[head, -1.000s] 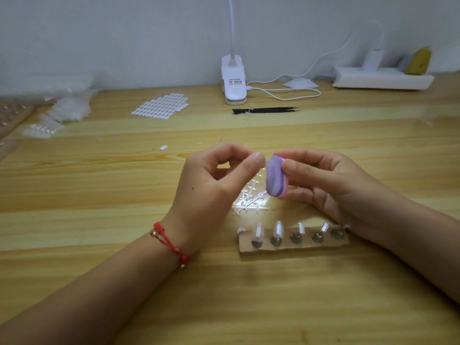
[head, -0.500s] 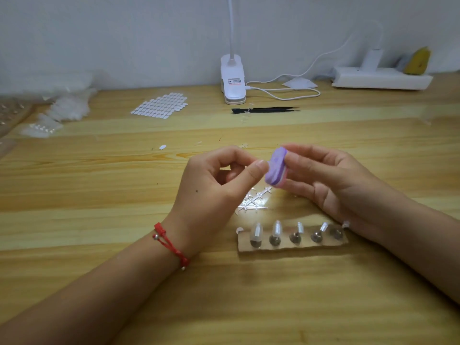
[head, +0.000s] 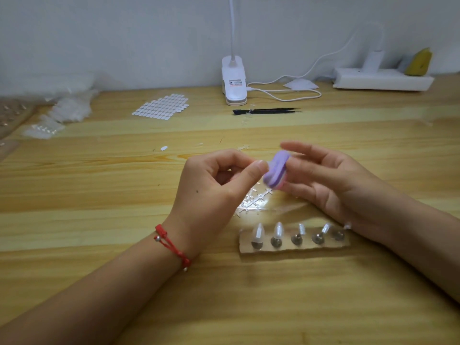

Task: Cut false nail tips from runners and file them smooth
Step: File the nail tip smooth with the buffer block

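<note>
My right hand (head: pixel 328 183) holds a small purple filing block (head: pixel 276 171) between thumb and fingers, above the table's middle. My left hand (head: pixel 211 192) has thumb and forefinger pinched together right against the block; the nail tip between them is too small to make out. Under the hands lie clear empty plastic runners (head: pixel 254 202). In front of them a cardboard strip (head: pixel 293 247) carries several metal studs with clear nail tips (head: pixel 257 232) standing on some of them.
A sheet of white adhesive tabs (head: pixel 161 107) and black tweezers (head: pixel 266 111) lie further back. A white clip lamp (head: pixel 234 83) with its cable, a power strip (head: pixel 383 82) and bags of nail tips (head: pixel 62 113) line the back and left of the wooden table (head: pixel 99 245).
The purple block has slid up and to the right against my left fingertips and now tilts more. My right forefinger has lifted and straightened. My left hand has stayed put.
</note>
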Demonstrator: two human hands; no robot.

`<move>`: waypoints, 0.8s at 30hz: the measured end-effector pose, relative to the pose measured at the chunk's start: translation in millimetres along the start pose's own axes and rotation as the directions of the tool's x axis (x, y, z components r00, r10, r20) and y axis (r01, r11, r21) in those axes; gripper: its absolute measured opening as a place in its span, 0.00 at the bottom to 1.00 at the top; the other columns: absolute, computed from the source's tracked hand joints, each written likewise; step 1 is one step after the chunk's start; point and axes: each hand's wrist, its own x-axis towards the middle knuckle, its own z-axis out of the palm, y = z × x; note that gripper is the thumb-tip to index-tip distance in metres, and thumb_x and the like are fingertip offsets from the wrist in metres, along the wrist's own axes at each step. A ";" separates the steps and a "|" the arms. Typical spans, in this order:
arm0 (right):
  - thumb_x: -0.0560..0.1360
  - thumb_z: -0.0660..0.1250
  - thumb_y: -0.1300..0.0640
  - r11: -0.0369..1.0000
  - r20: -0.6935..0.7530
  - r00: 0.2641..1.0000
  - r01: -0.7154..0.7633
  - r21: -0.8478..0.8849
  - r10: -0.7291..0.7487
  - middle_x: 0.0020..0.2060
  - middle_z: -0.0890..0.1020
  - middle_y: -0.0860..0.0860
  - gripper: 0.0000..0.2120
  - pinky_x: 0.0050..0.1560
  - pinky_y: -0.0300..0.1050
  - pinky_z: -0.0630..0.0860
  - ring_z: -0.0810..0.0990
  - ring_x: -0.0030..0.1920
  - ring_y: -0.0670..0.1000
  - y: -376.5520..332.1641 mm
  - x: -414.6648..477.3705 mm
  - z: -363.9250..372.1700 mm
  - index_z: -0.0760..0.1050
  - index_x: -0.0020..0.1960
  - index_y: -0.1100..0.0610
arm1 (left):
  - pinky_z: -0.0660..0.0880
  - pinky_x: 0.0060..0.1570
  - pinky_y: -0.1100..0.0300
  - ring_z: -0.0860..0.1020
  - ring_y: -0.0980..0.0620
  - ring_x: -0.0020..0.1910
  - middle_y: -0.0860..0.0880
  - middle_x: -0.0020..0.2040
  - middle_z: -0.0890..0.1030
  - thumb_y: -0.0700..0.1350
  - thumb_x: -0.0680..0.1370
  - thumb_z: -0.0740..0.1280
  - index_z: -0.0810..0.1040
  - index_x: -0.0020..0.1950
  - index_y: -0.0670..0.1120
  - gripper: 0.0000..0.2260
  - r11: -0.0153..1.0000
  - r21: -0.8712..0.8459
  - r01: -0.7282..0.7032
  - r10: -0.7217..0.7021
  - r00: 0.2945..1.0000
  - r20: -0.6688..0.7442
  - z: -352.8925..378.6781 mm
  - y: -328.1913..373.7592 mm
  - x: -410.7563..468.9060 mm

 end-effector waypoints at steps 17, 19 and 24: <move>0.66 0.71 0.63 0.999 -0.026 0.999 -0.021 0.037 0.022 0.45 0.86 0.58 0.10 0.42 0.38 0.81 0.86 0.45 0.52 0.5 1.1 -1.1 0.84 0.47 0.59 | 0.65 0.30 0.62 0.67 0.50 0.30 0.28 0.32 0.72 0.39 0.73 0.71 0.81 0.37 0.42 0.05 1.000 0.000 0.009 -0.009 1.000 0.004 -0.5 -0.8 0.5; 0.67 0.70 0.64 0.990 -0.044 0.998 -0.028 0.142 0.034 0.46 0.85 0.57 0.10 0.43 0.38 0.81 0.85 0.46 0.52 -0.7 2.2 -3.8 0.83 0.47 0.60 | 0.63 0.27 0.68 0.65 0.53 0.27 0.30 0.30 0.69 0.39 0.73 0.71 0.81 0.36 0.41 0.06 1.000 -0.004 0.011 -0.011 1.000 -0.008 -0.1 -2.0 0.3; 0.69 0.68 0.63 0.990 0.010 0.998 -0.064 0.129 0.064 0.47 0.85 0.56 0.13 0.45 0.36 0.80 0.85 0.47 0.49 -2.6 2.6 -5.6 0.84 0.52 0.61 | 0.62 0.26 0.72 0.63 0.60 0.23 0.43 0.27 0.65 0.39 0.73 0.71 0.80 0.36 0.39 0.07 1.000 -0.006 0.004 -0.004 0.999 -0.037 -1.0 -2.9 0.1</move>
